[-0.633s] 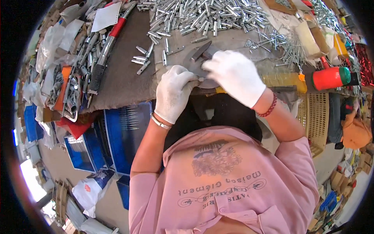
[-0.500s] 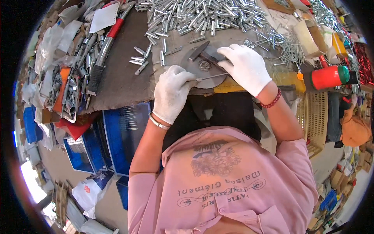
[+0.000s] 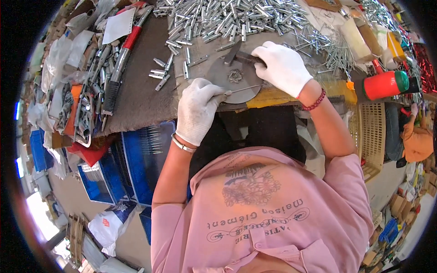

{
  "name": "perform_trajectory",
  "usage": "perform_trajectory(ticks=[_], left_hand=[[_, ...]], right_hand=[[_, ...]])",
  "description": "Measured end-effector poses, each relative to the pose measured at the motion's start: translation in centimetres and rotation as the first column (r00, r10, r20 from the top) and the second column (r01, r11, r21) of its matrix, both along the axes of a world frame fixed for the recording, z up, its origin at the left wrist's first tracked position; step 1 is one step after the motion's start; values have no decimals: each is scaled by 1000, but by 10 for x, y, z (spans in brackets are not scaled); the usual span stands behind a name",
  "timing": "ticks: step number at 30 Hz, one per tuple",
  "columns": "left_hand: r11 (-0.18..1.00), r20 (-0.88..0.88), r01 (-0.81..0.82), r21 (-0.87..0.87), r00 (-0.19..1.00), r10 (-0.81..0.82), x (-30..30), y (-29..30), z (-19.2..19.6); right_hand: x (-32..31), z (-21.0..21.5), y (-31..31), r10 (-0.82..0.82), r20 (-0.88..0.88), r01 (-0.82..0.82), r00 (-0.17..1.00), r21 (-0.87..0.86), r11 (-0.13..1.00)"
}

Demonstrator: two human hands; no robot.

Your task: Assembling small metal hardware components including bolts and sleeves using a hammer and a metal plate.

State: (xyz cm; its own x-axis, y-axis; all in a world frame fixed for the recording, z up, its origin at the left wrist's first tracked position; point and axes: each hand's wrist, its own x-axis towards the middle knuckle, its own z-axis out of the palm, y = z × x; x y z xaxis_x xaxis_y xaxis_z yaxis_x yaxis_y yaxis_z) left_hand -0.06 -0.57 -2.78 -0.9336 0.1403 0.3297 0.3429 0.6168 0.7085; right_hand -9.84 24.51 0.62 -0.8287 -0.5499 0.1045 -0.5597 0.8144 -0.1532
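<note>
Both my hands wear white gloves. My left hand point(image 3: 198, 109) is closed, pinching a thin metal pin point(image 3: 248, 88) by its thicker left end, over the near part of a round grey metal plate point(image 3: 216, 73). The pin points right, roughly level. My right hand point(image 3: 283, 68) is closed round the handle of a hammer point(image 3: 233, 53), whose dark head sits over the plate's far side. A flower-shaped metal piece point(image 3: 235, 76) is at the middle of the plate, below the hammer head. My right fingertips are partly hidden.
Many silver metal sleeves point(image 3: 227, 18) are heaped at the far side, with several loose at left. Thin pins point(image 3: 334, 50) lie far right, near a red and green canister point(image 3: 384, 85). Tools crowd the left. Blue crates point(image 3: 148, 154) stand below; a person in orange point(image 3: 418, 142) is far right.
The hammer and my right hand have shifted slightly up and left. The pin's free end has moved a little left with my left hand, which keeps its pinch.
</note>
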Motion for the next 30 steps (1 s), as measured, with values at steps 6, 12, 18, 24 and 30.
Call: perform_trajectory(ticks=[6,12,18,24,30], left_hand=[[1000,-24,7,20,1000,-6,1,-2,2],[999,-106,12,-41,994,-17,-1,-1,4],[1000,-27,3,-8,1000,-3,-2,-4,-7],[995,18,-18,100,1000,17,0,0,1],[996,33,-14,88,999,11,-1,0,7]], right_hand=[[52,14,9,-49,80,81,996,-473,877],[94,28,-2,22,-165,-86,986,-392,916],[102,19,-5,69,-179,-121,981,-302,946],[103,37,-2,-15,-219,-125,976,-609,783],[106,28,-4,-39,-282,-161,959,-648,745]])
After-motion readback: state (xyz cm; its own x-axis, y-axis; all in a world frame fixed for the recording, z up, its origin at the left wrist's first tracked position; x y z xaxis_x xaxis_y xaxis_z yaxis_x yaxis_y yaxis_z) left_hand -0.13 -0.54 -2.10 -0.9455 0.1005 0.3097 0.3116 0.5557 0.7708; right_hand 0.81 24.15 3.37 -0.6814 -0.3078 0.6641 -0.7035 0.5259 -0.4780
